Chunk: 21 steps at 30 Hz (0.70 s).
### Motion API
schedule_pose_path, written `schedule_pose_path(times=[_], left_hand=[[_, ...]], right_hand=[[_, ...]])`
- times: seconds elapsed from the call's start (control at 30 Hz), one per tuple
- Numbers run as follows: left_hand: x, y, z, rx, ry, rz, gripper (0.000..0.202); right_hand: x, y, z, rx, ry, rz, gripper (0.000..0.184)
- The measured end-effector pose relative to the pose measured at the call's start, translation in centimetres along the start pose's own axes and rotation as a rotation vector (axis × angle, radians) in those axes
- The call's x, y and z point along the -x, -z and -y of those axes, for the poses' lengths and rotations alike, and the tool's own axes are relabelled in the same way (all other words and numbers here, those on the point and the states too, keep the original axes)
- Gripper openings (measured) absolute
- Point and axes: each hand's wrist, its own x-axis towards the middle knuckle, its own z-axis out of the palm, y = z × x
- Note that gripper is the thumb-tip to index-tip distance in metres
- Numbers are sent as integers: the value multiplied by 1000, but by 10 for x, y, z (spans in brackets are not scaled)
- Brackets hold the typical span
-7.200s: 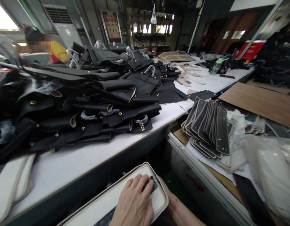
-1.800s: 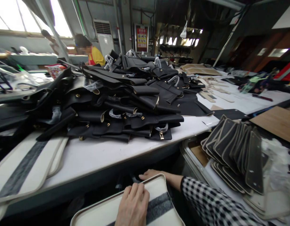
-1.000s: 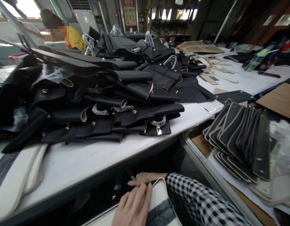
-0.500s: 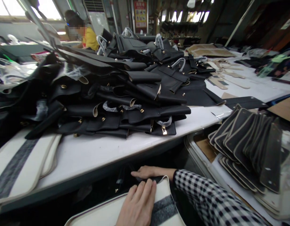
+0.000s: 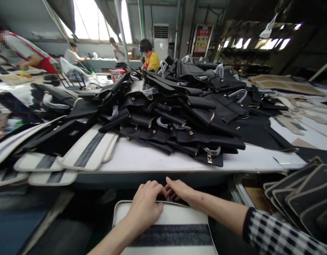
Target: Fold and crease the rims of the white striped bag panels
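A cream bag panel (image 5: 184, 214) with a piped edge and a dark grey stripe stands in front of me, below the table edge. My left hand (image 5: 147, 202) is closed over its top edge, thumb on the cream front and fingers bent over the rim. Just behind that rim, my right hand (image 5: 181, 191) has its fingers curled down near my left fingertips, thumb raised. Something small and shiny shows between the two hands, too hidden to name. What lies behind the panel is mostly dark.
Black bags (image 5: 176, 117) with gold clasps and plastic-wrapped handles are heaped on the white table (image 5: 144, 159). Striped cream panels (image 5: 86, 148) lie at the left. Dark panels (image 5: 309, 198) stand stacked in a tray at right. Several people, one in a yellow top (image 5: 152, 62), are farther back.
The view has swung left, and the cream panel now faces me squarely. My left hand has gone from lying on the front to the top edge, close to my right hand.
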Motion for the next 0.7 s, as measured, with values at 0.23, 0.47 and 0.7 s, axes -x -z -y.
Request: schedule_pose_path(times=[0.23, 0.47, 0.7], left_hand=[[-13, 9, 17, 33, 124, 212, 21], [-10, 3, 17, 53, 196, 215, 21], [-2, 7, 17, 77, 225, 172, 15]], right_hand=[[-1, -4, 0, 66, 10, 33, 64], [-9, -7, -8, 517, 297, 104, 65], [8, -13, 2, 919, 413, 154, 39]])
